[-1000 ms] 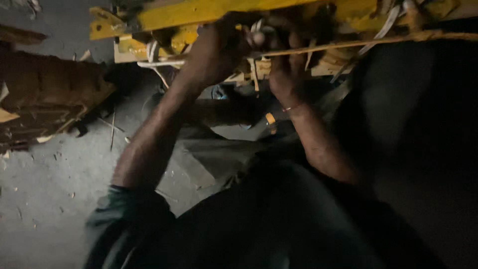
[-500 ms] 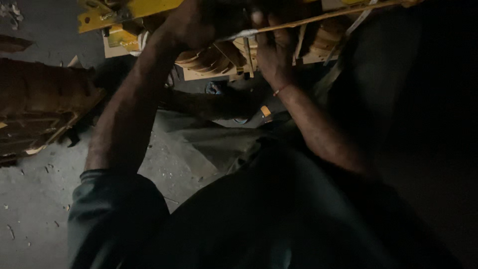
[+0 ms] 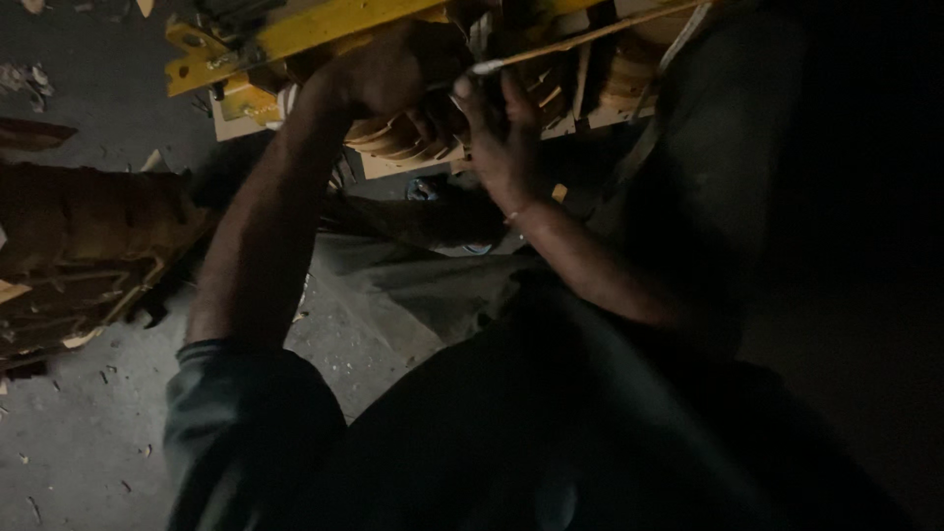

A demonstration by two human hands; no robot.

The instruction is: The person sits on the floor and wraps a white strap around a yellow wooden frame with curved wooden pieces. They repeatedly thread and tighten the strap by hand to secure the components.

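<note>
My left hand (image 3: pixel 388 74) is curled around the top of a pale, ribbed turned wooden piece (image 3: pixel 398 143) that sits under a yellow metal bar (image 3: pixel 295 39). Beside it, my right hand (image 3: pixel 501 138) reaches up with its fingers pinching the white-tipped end of a thin rod (image 3: pixel 590 34), which runs up and to the right across the machine. A thin band circles that wrist. Both forearms stretch away from me over my dark lap. The dim light hides the finer details of both grips.
More pale wooden parts (image 3: pixel 629 79) sit on the machine at the right. A carved brown wooden block (image 3: pixel 88 226) lies at the left on the grey floor (image 3: pixel 69 433), among wood chips. A dark shape fills the right side.
The view has tilted, so the yellow machine sits higher in the frame. Both hands stay on the same spot, the left over the wooden piece and the right at the rod's end.
</note>
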